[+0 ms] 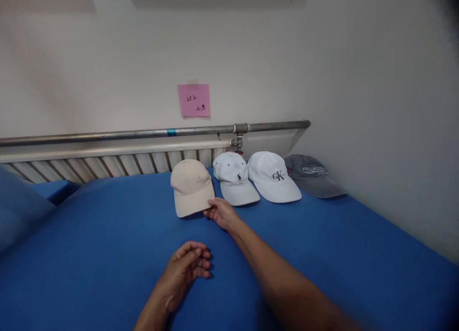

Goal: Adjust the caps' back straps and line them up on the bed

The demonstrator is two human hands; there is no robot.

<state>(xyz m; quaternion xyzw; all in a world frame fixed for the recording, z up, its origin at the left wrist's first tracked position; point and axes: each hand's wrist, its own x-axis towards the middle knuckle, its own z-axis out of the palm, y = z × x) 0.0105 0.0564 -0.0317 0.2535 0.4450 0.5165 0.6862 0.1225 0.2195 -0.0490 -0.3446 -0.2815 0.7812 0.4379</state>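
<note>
Hard-to-read lettering marks the dark grey cloth cap (pixel 317 179) near the pale wall (pixel 380 106), while over blue cloth (pixel 107 235) the right hand (pixel 223 214) pinches the beige fabric cap (pixel 191 182), the left hand (pixel 187 263) loosely half-curled.

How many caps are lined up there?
4, left to right: beige cap, brim held by the right hand; white cap with a small figure; white cap with letters; grey cap, partly behind that one. No others show.
</note>
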